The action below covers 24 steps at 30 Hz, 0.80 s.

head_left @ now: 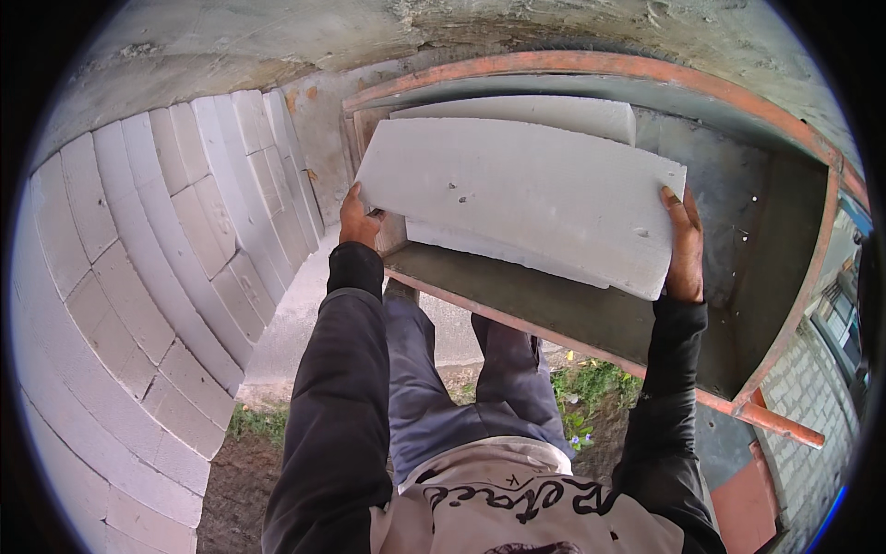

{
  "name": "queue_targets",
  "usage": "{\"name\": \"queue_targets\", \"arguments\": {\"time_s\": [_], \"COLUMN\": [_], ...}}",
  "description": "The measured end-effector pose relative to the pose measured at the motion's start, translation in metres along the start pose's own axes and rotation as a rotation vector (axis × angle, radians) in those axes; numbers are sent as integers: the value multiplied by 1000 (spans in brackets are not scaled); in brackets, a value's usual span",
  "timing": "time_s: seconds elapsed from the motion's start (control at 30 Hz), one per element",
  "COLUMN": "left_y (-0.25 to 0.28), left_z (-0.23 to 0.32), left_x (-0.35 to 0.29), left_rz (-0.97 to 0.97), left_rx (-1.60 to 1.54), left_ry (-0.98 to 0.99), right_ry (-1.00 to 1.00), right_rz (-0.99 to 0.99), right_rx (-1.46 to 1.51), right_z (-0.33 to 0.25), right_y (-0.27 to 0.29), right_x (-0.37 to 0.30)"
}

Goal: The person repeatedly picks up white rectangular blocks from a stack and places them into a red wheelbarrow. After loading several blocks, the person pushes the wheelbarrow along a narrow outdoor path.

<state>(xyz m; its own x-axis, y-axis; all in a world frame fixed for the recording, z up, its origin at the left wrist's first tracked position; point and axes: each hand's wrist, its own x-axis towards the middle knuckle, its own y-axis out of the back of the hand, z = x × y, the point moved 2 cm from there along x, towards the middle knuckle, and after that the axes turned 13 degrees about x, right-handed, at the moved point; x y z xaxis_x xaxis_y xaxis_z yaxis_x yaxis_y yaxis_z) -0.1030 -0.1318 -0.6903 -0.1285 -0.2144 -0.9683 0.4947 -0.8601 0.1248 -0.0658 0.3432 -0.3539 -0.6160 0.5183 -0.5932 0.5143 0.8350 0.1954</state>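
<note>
White block, left hand and right hand clamped on its ends, rear block partly hidden

Ahead of me, rough grey wall, stained and worn. Below me, pale slab, then brown soil with green plants and small violet flowers. To my right, grey brick-patterned surface, wall or paving, I cannot tell; near it, what looks like window. Light soft, like daylight.
</note>
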Motion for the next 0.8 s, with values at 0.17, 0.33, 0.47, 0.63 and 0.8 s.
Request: {"name": "queue_targets", "arguments": {"time_s": [0.17, 0.33, 0.47, 0.63, 0.8], "left_y": [-11, -28, -41, -53, -69], "left_z": [1, 3, 0, -8, -19], "left_x": [5, 26, 52, 74, 87], "left_rz": [-33, -31, -118, -112, -153], "left_rx": [-68, -138, -136, -88, -145], "left_ry": [-13, 9, -50, -36, -11], "right_ry": [27, 89, 90, 107, 165], "right_rz": [15, -4, -11, 104, 119], "right_rx": [-24, -95, -102, -182, -227], "right_z": [3, -1, -1, 10, 6], "right_y": [-10, -24, -37, -45, -68], "right_x": [14, 37, 52, 67, 75]}}
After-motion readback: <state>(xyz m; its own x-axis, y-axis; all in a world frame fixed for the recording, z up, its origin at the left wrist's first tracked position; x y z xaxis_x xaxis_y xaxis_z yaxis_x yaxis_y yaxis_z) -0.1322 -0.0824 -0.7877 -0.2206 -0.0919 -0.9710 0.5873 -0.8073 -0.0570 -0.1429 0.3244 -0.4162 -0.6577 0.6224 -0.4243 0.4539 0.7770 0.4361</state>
